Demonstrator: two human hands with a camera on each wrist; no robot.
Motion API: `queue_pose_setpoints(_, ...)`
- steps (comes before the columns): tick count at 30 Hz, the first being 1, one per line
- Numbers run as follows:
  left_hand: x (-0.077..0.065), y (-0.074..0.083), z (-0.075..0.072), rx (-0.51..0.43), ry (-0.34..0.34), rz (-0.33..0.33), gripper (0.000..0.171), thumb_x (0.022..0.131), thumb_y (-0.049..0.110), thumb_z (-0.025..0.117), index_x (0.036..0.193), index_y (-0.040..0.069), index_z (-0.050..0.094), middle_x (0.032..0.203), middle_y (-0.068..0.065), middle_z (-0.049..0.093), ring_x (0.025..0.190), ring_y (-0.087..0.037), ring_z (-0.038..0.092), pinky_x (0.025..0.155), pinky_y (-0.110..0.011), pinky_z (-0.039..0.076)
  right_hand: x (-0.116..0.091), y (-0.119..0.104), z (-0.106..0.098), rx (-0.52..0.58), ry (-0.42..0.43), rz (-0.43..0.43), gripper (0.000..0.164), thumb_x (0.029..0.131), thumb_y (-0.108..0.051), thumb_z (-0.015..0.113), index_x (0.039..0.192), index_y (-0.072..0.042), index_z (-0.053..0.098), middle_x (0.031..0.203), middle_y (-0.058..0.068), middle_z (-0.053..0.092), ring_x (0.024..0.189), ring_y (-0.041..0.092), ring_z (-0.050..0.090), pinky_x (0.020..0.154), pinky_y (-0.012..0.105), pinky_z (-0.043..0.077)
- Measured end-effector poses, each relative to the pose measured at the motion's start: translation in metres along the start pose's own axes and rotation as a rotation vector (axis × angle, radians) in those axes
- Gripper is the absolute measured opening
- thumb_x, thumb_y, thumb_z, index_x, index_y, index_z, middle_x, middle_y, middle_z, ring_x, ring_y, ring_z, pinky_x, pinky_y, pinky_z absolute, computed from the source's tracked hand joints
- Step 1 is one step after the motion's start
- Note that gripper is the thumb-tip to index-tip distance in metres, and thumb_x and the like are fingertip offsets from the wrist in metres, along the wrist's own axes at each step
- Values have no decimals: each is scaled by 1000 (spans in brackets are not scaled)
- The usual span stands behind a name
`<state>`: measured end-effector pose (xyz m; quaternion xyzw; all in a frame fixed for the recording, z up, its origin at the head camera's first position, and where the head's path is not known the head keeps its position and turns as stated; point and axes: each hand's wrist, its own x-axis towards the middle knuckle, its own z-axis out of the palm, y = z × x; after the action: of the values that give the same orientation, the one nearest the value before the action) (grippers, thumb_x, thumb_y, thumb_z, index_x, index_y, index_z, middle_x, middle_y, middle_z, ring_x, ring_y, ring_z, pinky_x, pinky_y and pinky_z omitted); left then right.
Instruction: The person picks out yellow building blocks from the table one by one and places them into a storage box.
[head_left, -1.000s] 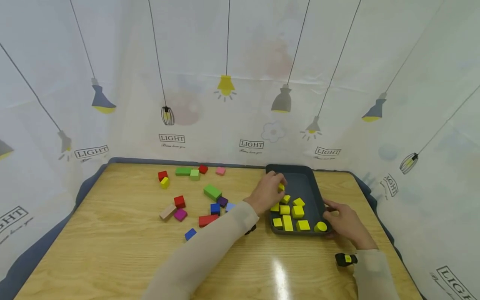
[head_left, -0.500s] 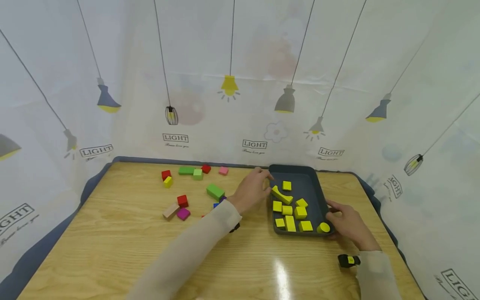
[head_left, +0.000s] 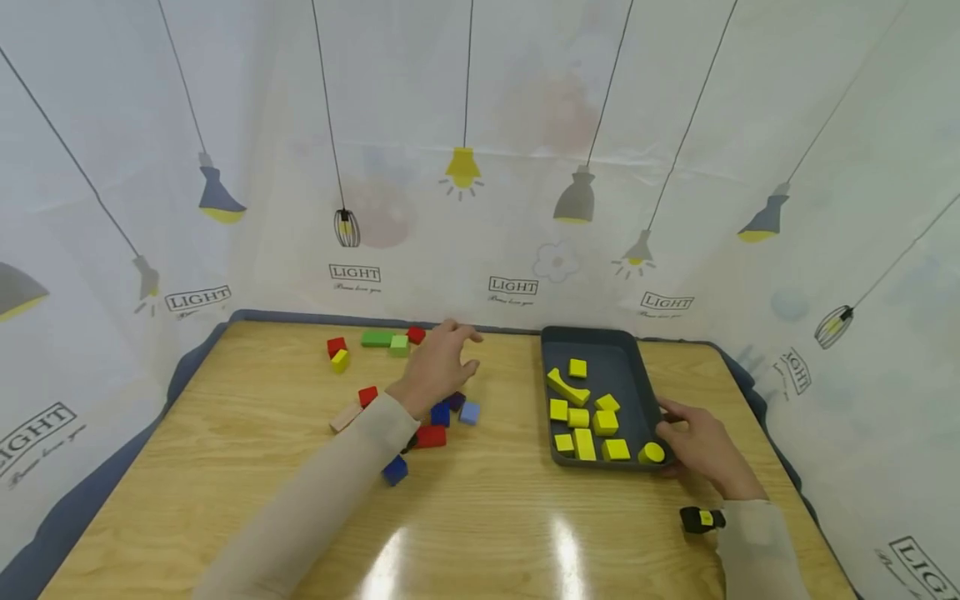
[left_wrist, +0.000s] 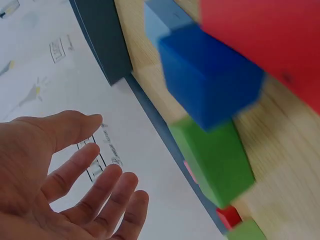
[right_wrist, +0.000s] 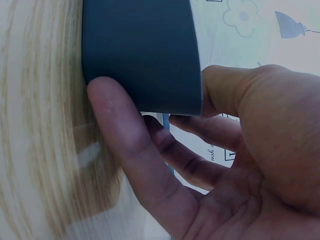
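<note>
My left hand [head_left: 438, 367] is above the scattered blocks in the head view, its fingers loosely extended and holding nothing. In the left wrist view, a green block [left_wrist: 212, 160] and a blue block [left_wrist: 205, 75] lie past its fingertips. With thumb and fingers, my right hand [head_left: 705, 446] grips the near right side of a dark grey tray [head_left: 613, 354]. The right wrist view shows fingers around the tray wall [right_wrist: 142, 55]. Several yellow blocks lie in the tray, among them a curved one [head_left: 567, 388] and a cylinder [head_left: 651, 452].
On the wooden table [head_left: 495, 517], left of the tray, lie a yellow cube [head_left: 340, 361], a green block [head_left: 377, 338], a red block [head_left: 431, 437], a light blue cube [head_left: 469, 412] and a blue cube [head_left: 395, 470]. A printed curtain [head_left: 420, 242] borders the back.
My left hand has let go of a yellow block in the tray and moved left over the loose blocks. The right hand stays on the tray.
</note>
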<state>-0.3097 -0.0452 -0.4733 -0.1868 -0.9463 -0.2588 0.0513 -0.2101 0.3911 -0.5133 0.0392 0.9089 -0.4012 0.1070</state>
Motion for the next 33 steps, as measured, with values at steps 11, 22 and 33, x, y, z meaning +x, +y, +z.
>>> queue_pose_setpoints(11, -18, -56, -36, 40, 34, -119, 40, 110, 19, 82, 147, 8, 75, 151, -23, 68, 116, -36, 67, 99, -52, 67, -2, -2, -1, 19, -2, -3, 71, 118, -19, 54, 183, -3, 31, 167, 44, 51, 79, 28, 87, 71, 42, 73)
queue_pose_setpoints(22, -48, -108, -68, 39, 54, -223, 42, 113, 18, 77, 152, 3, 71, 155, -27, 62, 126, -43, 66, 98, -58, 68, -1, -3, -1, -12, 11, 5, 71, 117, -20, 56, 183, -4, 33, 168, 44, 51, 73, 27, 84, 73, 41, 73)
queue_pose_setpoints(33, -69, -149, -71, 3, 103, -294, 40, 112, 13, 73, 148, -5, 70, 148, -32, 59, 130, -47, 63, 115, -66, 59, -1, -3, -1, -25, 12, 9, 71, 117, -20, 55, 182, -4, 33, 168, 44, 52, 74, 27, 85, 76, 41, 73)
